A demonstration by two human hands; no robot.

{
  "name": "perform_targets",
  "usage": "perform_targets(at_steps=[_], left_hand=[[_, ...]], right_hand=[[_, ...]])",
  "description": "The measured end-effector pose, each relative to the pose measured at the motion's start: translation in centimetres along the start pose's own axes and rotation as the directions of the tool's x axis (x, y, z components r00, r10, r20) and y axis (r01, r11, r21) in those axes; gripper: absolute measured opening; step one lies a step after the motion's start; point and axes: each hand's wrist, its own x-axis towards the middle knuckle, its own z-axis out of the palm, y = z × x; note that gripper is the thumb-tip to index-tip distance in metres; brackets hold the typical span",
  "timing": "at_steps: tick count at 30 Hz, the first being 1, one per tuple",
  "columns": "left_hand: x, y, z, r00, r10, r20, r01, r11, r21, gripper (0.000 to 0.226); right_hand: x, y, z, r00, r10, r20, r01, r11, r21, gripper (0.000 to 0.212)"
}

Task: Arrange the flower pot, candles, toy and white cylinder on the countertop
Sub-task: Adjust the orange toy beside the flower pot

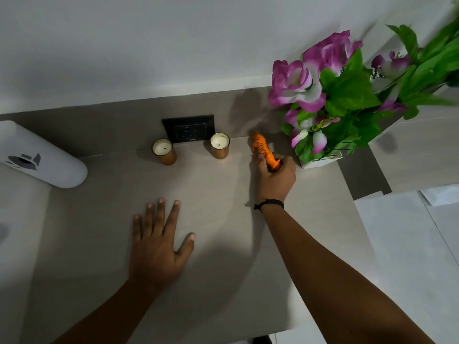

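An orange striped tiger toy (260,146) stands near the back of the beige countertop (223,219), and my right hand (275,178) grips its rear end. Right of it sits a white flower pot (320,162) with pink flowers and green leaves. Two candles in copper-coloured cups stand by the wall: one (164,152) on the left, one (220,146) closer to the toy. A white cylinder (42,155) with a dark logo stands at the far left. My left hand (159,244) lies flat on the counter with fingers spread, holding nothing.
A black wall socket (189,127) is set in the backsplash behind the candles. The counter ends on the right, where a light tiled floor (409,256) shows below. More green leaves (434,60) hang in at the top right.
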Motion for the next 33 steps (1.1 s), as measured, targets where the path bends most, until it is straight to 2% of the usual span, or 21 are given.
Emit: perform_targets(at_steps=[4,6,9,11,13,14,17,20,26,30,31,33], left_hand=[[0.0,0.1,0.1,1.0,0.01,0.002,-0.01,1.0,0.012,0.09],[0.0,0.0,0.1,1.0,0.012,-0.006,-0.012,1.0,0.009,0.09],[0.0,0.0,0.3,1.0,0.022,-0.018,-0.022,1.0,0.003,0.09],[0.1,-0.1,0.5,1.0,0.023,-0.019,-0.023,1.0,0.017,0.09],[0.1,-0.1,0.6,1.0,0.02,-0.021,-0.019,1.0,0.024,0.09],[0.1,-0.1,0.6,1.0,0.017,-0.024,-0.017,1.0,0.021,0.09],[0.2,-0.1,0.7,0.999,0.016,-0.041,-0.016,1.0,0.02,0.091],[0.1,0.0,0.6,0.998,0.017,-0.06,-0.016,1.0,0.018,0.092],[0.0,-0.1,0.7,0.996,0.009,-0.093,-0.007,1.0,0.019,0.093],[0.1,-0.2,1.1,0.998,0.015,-0.058,-0.013,1.0,0.027,0.093],[0.2,-0.2,1.0,0.997,0.014,-0.077,-0.013,1.0,0.015,0.095],[0.9,1.1,-0.4,0.993,-0.008,-0.115,0.003,0.999,-0.04,0.098]], right_hand=[[-0.8,-0.2,-1.9,0.998,-0.062,0.007,0.062,0.998,-0.017,0.057],[-1.8,0.7,-4.0,0.994,-0.071,-0.086,0.072,0.997,0.002,0.061],[-1.2,2.6,-7.5,0.974,0.027,-0.226,-0.023,1.0,0.021,0.076],[0.6,2.9,-8.7,0.977,0.095,-0.193,-0.092,0.995,0.025,0.094],[2.6,2.9,-9.0,0.986,0.085,-0.144,-0.085,0.996,0.009,0.103],[3.5,2.9,-8.9,0.988,0.065,-0.141,-0.065,0.998,0.005,0.1],[5.4,3.3,-8.4,0.992,0.025,-0.122,-0.025,1.0,-0.001,0.073],[6.5,3.9,-8.1,0.994,0.033,-0.103,-0.031,0.999,0.016,0.066],[7.4,3.9,-7.6,0.996,0.026,-0.086,-0.027,1.0,-0.01,0.073],[5.5,4.1,-8.7,0.998,0.053,-0.04,-0.057,0.995,-0.088,0.105],[4.2,4.3,-9.5,1.0,0.011,-0.012,-0.012,0.995,-0.095,0.107],[0.3,4.8,-11.1,0.995,-0.086,0.058,0.092,0.989,-0.114,0.094]])
